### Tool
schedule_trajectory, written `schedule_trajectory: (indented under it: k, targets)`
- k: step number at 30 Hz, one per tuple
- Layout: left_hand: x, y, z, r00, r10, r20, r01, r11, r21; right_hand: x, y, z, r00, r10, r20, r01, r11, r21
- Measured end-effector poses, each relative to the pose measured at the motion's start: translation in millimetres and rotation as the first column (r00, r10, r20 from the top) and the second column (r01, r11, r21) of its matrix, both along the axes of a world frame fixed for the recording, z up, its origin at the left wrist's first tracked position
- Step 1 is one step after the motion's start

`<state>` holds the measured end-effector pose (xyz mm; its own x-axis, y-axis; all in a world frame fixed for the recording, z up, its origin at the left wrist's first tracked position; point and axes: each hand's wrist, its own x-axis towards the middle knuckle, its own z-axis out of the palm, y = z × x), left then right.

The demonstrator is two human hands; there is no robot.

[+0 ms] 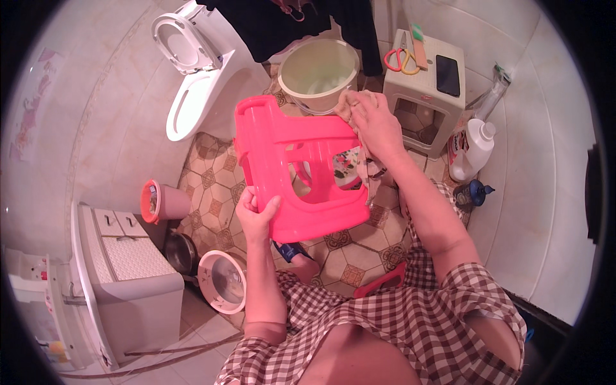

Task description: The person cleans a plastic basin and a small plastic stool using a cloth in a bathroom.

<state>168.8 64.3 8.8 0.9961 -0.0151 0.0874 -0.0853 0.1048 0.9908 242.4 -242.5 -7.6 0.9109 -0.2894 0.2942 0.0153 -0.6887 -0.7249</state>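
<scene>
A pink plastic stool is tilted on its side in front of me, held off the tiled floor. My left hand grips its lower left edge, thumb on the near face. My right hand holds a crumpled beige cloth against the stool's upper right corner; part of the cloth hangs down along the right side. Through the stool's openings a surface with a floral print shows. Just beyond the stool stands a large round tub of cloudy, greenish water.
A beige stool at right bears scissors and a phone. Beside it stand a white bottle and a dark blue bottle. Toilet, pink bucket, basin and cabinet are at left. Dark clothing hangs above the tub.
</scene>
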Motion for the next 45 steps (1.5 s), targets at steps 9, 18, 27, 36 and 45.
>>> schedule_trajectory:
  k: [9, 18, 27, 36, 45]
  targets:
    - [13, 15, -6, 0.983, 0.177, -0.046, -0.182, 0.974, -0.135, 6, -8, -4, 0.985, -0.032, 0.172, 0.005, 0.988, 0.153]
    - [28, 31, -20, 0.946, 0.321, -0.037, -0.320, 0.914, -0.249, -21, 34, -12, 0.982, 0.188, -0.014, -0.183, 0.969, 0.165]
    - [21, -16, -6, 0.880, 0.469, 0.068, -0.459, 0.879, -0.131, -47, 84, -16, 0.902, 0.426, 0.073, -0.429, 0.903, 0.017]
    - [14, -33, -21, 0.962, 0.260, -0.080, -0.271, 0.942, -0.198, -74, 114, 4, 0.686, 0.684, 0.247, -0.697, 0.716, -0.048]
    - [23, -3, 5, 0.892, 0.370, -0.259, -0.440, 0.845, -0.306, -48, 74, 6, 0.870, 0.490, 0.054, -0.493, 0.862, 0.123]
